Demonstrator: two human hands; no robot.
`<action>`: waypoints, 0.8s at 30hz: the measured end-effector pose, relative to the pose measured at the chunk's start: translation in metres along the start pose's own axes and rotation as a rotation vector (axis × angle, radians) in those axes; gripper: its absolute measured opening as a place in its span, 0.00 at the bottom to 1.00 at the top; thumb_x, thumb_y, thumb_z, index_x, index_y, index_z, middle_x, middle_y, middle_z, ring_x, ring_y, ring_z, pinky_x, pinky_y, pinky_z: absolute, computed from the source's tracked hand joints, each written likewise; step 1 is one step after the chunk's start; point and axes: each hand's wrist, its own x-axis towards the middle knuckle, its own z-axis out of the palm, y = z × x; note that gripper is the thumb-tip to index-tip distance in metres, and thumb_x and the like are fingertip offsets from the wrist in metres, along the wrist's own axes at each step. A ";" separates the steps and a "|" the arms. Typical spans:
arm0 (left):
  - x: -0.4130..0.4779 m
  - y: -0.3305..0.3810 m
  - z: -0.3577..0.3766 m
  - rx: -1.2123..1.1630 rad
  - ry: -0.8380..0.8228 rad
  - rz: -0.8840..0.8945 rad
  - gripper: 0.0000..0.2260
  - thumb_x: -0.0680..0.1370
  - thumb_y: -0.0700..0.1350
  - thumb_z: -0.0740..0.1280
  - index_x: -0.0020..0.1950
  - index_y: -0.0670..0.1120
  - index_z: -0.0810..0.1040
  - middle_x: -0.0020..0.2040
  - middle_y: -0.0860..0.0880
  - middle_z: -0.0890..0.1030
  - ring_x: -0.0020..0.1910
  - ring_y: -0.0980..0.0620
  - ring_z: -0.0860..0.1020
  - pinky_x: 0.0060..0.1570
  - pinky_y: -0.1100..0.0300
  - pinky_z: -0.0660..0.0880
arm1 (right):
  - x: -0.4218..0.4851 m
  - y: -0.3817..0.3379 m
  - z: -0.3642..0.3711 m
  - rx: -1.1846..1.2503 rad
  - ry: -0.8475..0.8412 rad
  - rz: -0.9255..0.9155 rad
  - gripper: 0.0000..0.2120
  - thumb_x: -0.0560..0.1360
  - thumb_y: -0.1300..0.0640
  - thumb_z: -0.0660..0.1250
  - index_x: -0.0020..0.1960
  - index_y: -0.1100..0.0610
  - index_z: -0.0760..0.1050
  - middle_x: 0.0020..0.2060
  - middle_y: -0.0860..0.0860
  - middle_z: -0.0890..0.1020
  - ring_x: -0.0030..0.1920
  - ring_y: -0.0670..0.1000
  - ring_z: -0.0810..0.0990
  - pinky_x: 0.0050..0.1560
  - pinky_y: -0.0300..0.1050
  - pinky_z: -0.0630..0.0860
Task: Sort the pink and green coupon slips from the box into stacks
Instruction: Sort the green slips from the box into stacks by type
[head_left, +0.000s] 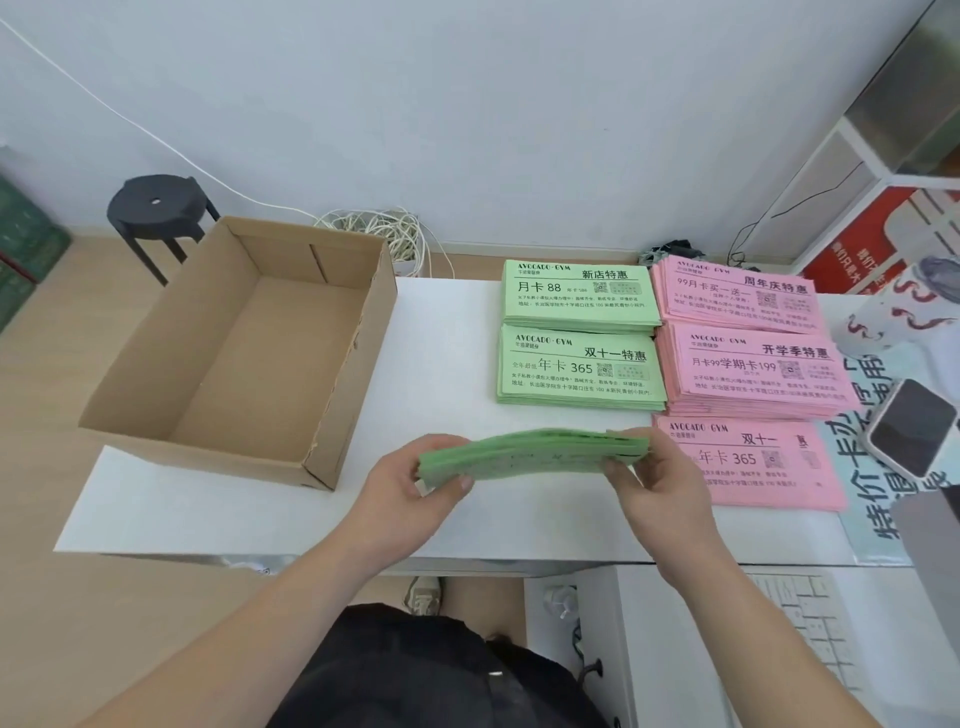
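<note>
Nearest the viewer, dark clothing is seen, and two bare forearms are stretched from it over the white table. A bundle of green slips is held lengthwise above the table, to the right of the box's near corner. Its left end is gripped by the left hand, with the thumb laid along the near edge and the fingers curled underneath. Its right end is pinched by the right hand, with the thumb in front and the fingers behind. Both hands are thus closed on the bundle, which is bowed slightly upward in the middle. Farther right of the box, the nearest pink stack is laid flat, and its left edge is partly covered by the right hand. The cardboard box is set on the table's left part with its open top upward, so that its brown floor is seen. To the right of the box, well apart from it, the near green stack and the far green stack are placed one behind the other. Just beside them, still farther from the box, the middle pink stack and the far pink stack are lined up likewise. Behind the box, a black stool is stood on the floor at its far left. A tangle of pale cables is heaped at its far right, against the white wall.
</note>
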 end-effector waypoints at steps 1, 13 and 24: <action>-0.001 -0.005 0.002 0.033 0.004 -0.014 0.15 0.79 0.41 0.73 0.62 0.55 0.80 0.53 0.56 0.85 0.54 0.64 0.80 0.52 0.74 0.72 | -0.001 0.004 0.002 -0.005 -0.002 0.003 0.18 0.77 0.68 0.70 0.55 0.45 0.80 0.54 0.44 0.85 0.59 0.49 0.81 0.66 0.52 0.76; 0.000 -0.008 0.050 -0.134 0.254 -0.082 0.16 0.81 0.35 0.65 0.58 0.56 0.70 0.54 0.56 0.80 0.54 0.64 0.77 0.46 0.78 0.70 | -0.001 0.015 0.041 0.088 0.102 0.137 0.17 0.79 0.67 0.63 0.55 0.45 0.72 0.51 0.47 0.82 0.53 0.47 0.79 0.50 0.41 0.74; 0.037 0.012 0.042 -0.017 0.010 -0.249 0.13 0.80 0.37 0.66 0.63 0.49 0.73 0.56 0.53 0.81 0.52 0.58 0.79 0.42 0.66 0.73 | 0.017 -0.001 -0.006 -0.400 -0.018 0.175 0.18 0.81 0.61 0.65 0.69 0.53 0.68 0.50 0.47 0.78 0.53 0.54 0.77 0.48 0.47 0.70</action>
